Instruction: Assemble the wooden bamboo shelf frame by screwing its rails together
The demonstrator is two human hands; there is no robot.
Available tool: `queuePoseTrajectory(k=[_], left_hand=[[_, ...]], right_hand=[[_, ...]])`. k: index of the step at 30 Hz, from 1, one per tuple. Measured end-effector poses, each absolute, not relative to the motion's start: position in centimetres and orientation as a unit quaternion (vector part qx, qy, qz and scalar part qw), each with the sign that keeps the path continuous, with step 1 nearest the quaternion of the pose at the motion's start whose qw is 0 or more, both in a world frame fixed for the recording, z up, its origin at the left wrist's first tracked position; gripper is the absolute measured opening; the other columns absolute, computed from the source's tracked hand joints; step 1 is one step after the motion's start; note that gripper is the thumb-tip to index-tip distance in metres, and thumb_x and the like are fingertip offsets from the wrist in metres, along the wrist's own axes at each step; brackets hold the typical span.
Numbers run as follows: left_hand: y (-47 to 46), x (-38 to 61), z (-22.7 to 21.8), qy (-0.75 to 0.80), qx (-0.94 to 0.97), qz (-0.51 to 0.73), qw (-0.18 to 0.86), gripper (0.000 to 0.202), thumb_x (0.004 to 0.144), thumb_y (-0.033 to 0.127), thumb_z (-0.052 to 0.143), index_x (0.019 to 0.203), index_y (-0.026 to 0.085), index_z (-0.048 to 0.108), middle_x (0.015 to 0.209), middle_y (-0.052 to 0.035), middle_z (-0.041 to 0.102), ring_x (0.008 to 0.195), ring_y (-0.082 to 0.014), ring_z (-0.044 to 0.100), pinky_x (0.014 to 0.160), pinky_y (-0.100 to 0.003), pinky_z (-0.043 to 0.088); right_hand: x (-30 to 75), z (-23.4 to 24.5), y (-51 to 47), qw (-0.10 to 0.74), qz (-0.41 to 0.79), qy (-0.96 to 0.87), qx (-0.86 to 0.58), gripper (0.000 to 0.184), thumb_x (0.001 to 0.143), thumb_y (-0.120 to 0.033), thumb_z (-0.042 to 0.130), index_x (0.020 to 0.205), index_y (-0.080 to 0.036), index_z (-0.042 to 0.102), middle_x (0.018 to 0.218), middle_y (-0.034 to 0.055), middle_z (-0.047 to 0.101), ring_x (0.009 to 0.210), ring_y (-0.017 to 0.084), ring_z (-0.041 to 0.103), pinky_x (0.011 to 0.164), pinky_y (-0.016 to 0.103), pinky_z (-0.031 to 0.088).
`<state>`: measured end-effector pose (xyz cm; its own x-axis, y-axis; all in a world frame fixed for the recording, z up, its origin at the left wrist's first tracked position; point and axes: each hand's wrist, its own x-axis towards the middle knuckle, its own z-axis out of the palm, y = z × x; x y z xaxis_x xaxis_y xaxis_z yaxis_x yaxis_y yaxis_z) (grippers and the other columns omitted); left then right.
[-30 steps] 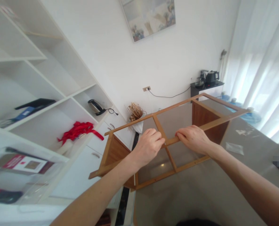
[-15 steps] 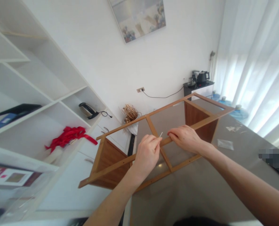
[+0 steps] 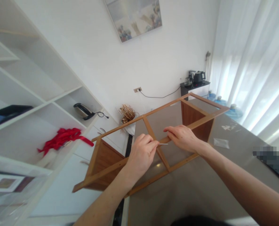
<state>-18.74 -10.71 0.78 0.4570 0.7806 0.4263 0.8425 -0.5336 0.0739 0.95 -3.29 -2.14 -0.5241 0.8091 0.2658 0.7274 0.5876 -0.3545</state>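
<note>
A wooden furniture frame point(image 3: 149, 127) with brown end panels point(image 3: 111, 153) stands on the grey table. My left hand point(image 3: 142, 153) is closed over its near upper rail, close to the middle crossbar. Between thumb and forefinger it pinches a thin silver rod, apparently the arm of a hex key point(image 3: 163, 144), pointing right; the rest of it is hidden by the fingers. Just to the right, my right hand point(image 3: 182, 137) is wrapped over the same rail point(image 3: 200, 121) and grips it.
On the grey table point(image 3: 233, 163), a clear plastic bag point(image 3: 221, 143) and small white scraps point(image 3: 230, 127) lie to the right. White shelves point(image 3: 45, 102) with a kettle point(image 3: 83, 111) and red ribbon point(image 3: 65, 138) stand left. Blue water bottles point(image 3: 233, 112) are by the curtain.
The silver rod in my left hand has swung from pointing up and right to lying nearly level. My right hand keeps hold of the rail. The view has shifted slightly right.
</note>
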Motion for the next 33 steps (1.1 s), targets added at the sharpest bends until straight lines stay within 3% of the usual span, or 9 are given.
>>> queuePoseTrajectory(k=[8,15,23,26,31,33], left_hand=[[-12.3,-18.7,0.1,-0.504,-0.818,-0.275,0.027,0.019,0.090,0.028,0.054,0.095,0.016,0.068,0.085,-0.0070,0.064,0.084,-0.0196,0.056,0.079,-0.036,0.048],[-11.7,-20.4,0.3,-0.524,-0.813,-0.254,-0.021,0.019,0.088,0.013,0.053,0.097,0.018,0.069,0.086,-0.0040,0.068,0.082,-0.0169,0.057,0.076,-0.031,0.048],[-10.2,-21.1,1.8,-0.466,-0.865,-0.151,0.112,0.019,0.090,0.020,0.052,0.082,0.018,0.070,0.076,-0.0049,0.059,0.079,-0.0183,0.051,0.074,-0.034,0.043],[-9.6,-21.3,1.3,-0.429,-0.885,-0.142,0.113,0.020,0.091,0.017,0.049,0.091,0.016,0.068,0.078,-0.0057,0.061,0.080,-0.0184,0.052,0.076,-0.035,0.044],[-10.1,-21.6,-0.3,-0.443,-0.863,-0.240,0.028,0.028,0.092,0.014,0.045,0.114,0.015,0.062,0.098,-0.0083,0.066,0.093,-0.0184,0.055,0.084,-0.033,0.046],[-10.5,-21.3,-0.4,-0.492,-0.825,-0.279,0.007,0.027,0.090,0.016,0.049,0.113,0.016,0.062,0.098,-0.0075,0.067,0.092,-0.0186,0.057,0.084,-0.033,0.046]], right_hand=[[0.6,-2.1,-3.5,0.205,0.097,-0.863,-0.451,0.036,0.094,-0.033,0.037,0.117,-0.023,0.062,0.102,0.0037,0.072,0.096,0.019,0.064,0.087,0.030,0.040],[0.5,-2.1,-3.6,0.204,0.083,-0.864,-0.453,0.036,0.093,-0.035,0.036,0.115,-0.024,0.063,0.101,0.0031,0.072,0.094,0.021,0.064,0.084,0.032,0.041],[0.3,-2.2,-3.7,0.205,0.069,-0.864,-0.455,0.036,0.093,-0.034,0.035,0.110,-0.025,0.065,0.101,0.0019,0.073,0.092,0.021,0.064,0.084,0.032,0.041],[0.2,-2.4,-3.6,0.205,0.066,-0.862,-0.458,0.036,0.093,-0.035,0.035,0.107,-0.026,0.066,0.100,0.0014,0.073,0.092,0.021,0.064,0.083,0.032,0.040],[0.3,-2.4,-3.6,0.202,0.068,-0.867,-0.449,0.035,0.093,-0.034,0.035,0.104,-0.026,0.067,0.098,0.0015,0.073,0.090,0.019,0.064,0.082,0.031,0.039],[0.3,-2.3,-3.6,0.203,0.070,-0.869,-0.447,0.035,0.093,-0.033,0.035,0.102,-0.026,0.067,0.098,0.0011,0.073,0.088,0.019,0.064,0.082,0.031,0.038]])
